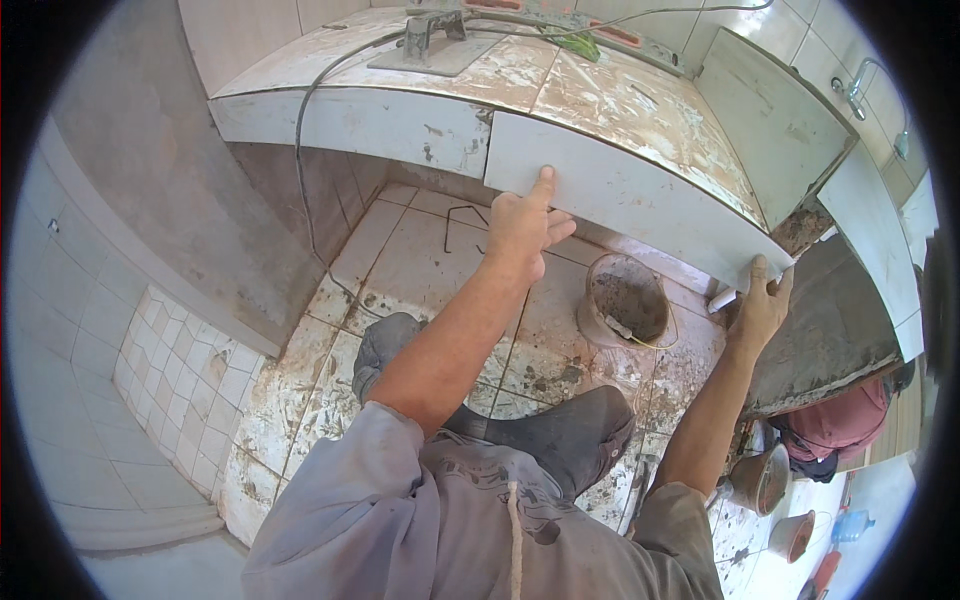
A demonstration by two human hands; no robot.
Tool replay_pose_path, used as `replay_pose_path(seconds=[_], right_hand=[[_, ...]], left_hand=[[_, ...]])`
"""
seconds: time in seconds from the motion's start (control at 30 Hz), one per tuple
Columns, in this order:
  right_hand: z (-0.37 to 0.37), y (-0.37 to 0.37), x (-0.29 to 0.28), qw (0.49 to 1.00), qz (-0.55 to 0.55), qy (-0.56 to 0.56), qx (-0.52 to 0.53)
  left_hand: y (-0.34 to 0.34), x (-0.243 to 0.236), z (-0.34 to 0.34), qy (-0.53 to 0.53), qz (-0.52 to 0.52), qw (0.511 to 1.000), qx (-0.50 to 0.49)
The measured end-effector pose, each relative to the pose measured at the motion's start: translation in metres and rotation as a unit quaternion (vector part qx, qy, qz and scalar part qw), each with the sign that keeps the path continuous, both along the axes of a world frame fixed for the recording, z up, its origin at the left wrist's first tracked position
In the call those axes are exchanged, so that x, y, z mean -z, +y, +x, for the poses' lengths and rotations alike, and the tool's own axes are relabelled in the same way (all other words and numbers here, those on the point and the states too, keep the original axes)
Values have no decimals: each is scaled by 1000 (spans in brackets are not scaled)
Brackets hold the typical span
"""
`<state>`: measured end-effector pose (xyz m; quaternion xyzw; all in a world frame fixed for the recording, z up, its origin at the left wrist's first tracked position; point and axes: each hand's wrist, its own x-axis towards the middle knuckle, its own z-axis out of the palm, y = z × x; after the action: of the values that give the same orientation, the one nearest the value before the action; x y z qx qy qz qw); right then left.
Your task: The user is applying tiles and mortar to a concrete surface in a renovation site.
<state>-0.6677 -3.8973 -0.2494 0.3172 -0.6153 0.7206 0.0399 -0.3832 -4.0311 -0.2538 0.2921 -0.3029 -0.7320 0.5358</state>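
A long white tile strip (620, 195) lies along the front edge of the counter, its left end meeting another white front tile (380, 128) at a dark joint. My left hand (522, 228) presses one raised finger against the strip's face near that joint; its other fingers are spread just under the lower edge. At the far right end, my right hand (762, 305) grips the strip's corner, with fingers on the face and around the end. The counter top (640, 110) above is tiled and smeared with pale, dried mortar.
A bucket of mortar (627, 300) stands on the dirty tiled floor (400, 250) below the counter. A trowel-like float (430, 45) and a dark cable (303, 150) are at the upper left. More buckets (760, 478) and a person in a red garment (835, 425) are at the right.
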Motion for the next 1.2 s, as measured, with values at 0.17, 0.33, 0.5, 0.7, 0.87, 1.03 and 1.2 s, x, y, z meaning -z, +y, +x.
replay_pose_path(seconds=[0.17, 0.33, 0.5, 0.7, 0.87, 1.03, 1.2], right_hand=[[12, -2, -2, 997, 53, 0, 47], [2, -3, 3, 995, 65, 18, 71], [-10, -5, 14, 979, 132, 42, 147], [-4, -8, 7, 988, 91, 62, 108], [9, -9, 1, 980, 121, 79, 136], [33, -5, -14, 987, 113, 68, 94], [24, -6, -4, 995, 65, 27, 74]], left_hand=[[-4, 0, 3, -33, -7, 999, -4], [-1, -6, 2, -47, -16, 999, -8], [-2, -8, -1, -57, -11, 998, -16], [-6, -4, -3, -45, -8, 998, -36], [-2, -3, -4, -26, -4, 999, -30], [1, -1, -1, -4, -9, 1000, -23], [0, 5, -2, -4, 2, 1000, -4]])
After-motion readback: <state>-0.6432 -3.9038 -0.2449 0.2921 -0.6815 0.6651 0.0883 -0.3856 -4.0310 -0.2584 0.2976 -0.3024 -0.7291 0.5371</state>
